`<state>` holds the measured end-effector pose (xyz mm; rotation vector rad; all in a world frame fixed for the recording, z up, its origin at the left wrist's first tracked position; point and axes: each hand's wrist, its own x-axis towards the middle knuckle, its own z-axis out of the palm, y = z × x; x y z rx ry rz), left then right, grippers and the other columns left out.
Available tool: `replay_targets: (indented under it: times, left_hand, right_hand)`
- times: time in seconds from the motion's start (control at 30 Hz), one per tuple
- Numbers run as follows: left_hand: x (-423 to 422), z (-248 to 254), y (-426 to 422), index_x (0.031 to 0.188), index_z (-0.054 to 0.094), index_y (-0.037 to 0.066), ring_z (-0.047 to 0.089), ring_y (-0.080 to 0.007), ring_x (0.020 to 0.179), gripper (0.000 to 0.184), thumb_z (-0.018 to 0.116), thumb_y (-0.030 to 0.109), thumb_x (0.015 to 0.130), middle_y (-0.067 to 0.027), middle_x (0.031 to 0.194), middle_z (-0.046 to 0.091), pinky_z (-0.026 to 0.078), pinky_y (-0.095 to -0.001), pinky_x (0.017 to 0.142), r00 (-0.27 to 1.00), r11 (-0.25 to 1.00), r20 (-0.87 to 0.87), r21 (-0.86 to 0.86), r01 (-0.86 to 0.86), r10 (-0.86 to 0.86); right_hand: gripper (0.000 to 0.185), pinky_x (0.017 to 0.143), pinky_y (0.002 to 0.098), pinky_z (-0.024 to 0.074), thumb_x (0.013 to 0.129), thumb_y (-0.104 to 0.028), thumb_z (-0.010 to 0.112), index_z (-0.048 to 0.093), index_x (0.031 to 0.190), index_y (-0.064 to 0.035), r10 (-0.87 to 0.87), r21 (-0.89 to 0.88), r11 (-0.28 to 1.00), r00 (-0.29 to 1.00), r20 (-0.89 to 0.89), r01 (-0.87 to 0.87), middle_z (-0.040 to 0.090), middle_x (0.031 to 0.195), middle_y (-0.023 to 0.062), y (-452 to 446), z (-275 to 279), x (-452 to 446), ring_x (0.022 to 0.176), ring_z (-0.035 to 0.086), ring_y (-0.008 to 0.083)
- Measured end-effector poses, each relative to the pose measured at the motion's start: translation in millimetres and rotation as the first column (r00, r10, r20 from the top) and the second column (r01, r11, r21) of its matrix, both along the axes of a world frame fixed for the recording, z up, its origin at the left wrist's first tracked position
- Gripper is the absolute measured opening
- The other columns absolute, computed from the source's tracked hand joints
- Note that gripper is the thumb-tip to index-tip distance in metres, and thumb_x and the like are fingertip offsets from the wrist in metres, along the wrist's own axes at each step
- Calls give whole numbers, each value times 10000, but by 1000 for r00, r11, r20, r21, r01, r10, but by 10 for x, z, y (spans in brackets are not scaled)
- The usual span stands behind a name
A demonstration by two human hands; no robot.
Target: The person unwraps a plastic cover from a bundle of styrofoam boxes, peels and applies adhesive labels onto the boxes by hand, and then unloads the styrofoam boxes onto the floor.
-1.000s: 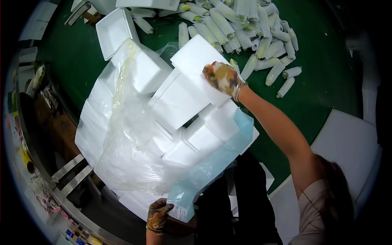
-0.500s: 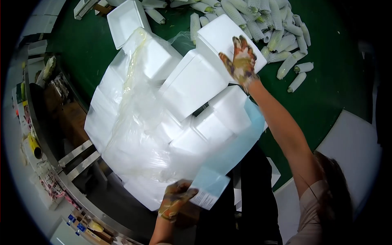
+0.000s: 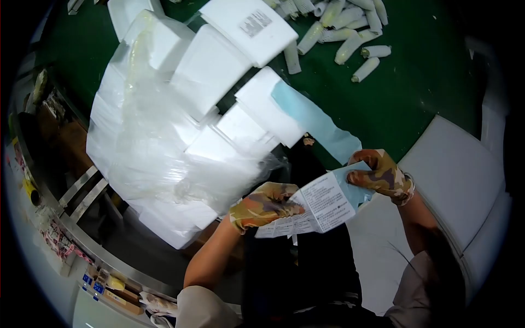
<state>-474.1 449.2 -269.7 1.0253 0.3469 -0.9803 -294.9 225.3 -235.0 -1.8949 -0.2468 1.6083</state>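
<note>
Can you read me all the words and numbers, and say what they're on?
No word or number is clear enough to quote.
Label strip in the left hand and right hand: rows of dark print, too small and blurred.
Sticker on the top white box: too blurred.
Blue patches at lower left: any print is too small.

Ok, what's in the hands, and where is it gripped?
A strip of printed labels: the left hand grips its white printed part, the right hand pinches the blue part beside the print.
</note>
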Motion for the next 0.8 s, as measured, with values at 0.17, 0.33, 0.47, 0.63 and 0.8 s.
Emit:
replay_targets:
  times: [0.17,0.33,0.47,0.63,0.8]
  left_hand:
    - [-28,108,-336,1014,576,-1,534,-104,779,305,698,187,807,-35,859,609,428,-236,710,965,965,-17,-17,-262,262]
    - [-44,154,-463,1010,582,0,539,-89,792,264,677,134,804,-42,892,614,431,-227,719,974,975,-54,-31,-222,220]
    - [17,200,-625,984,611,-7,546,-75,820,219,678,111,812,-49,896,615,439,-204,721,986,983,-78,121,-136,146]
    - [-106,72,-721,1033,625,0,555,-86,822,252,681,142,832,-62,922,624,446,-215,739,950,939,120,155,-306,289]
    - [-103,-32,-648,1038,634,-7,572,-97,825,271,697,139,818,-55,939,634,451,-230,749,952,963,-150,4,-269,266]
  right_hand:
    - [438,787,385,468,776,-369,662,599,1082,-63,575,-434,803,723,384,-408,640,980,114,-1151,-316,-195,898,610,286]
    - [406,839,433,455,787,-273,618,566,1137,-74,867,-726,498,241,437,-475,586,1111,118,-1570,-252,-532,963,574,338]
    - [341,766,327,487,816,-260,650,588,1068,-38,227,-191,968,901,370,-165,616,994,111,-567,170,-730,847,592,217]
    - [266,708,244,476,820,-188,705,597,988,-13,-251,43,966,966,-62,254,615,869,69,-193,-99,-888,791,577,98]
    - [217,738,217,487,849,-116,660,582,1013,3,-543,32,792,727,-420,610,626,916,58,-363,-247,-919,855,599,116]
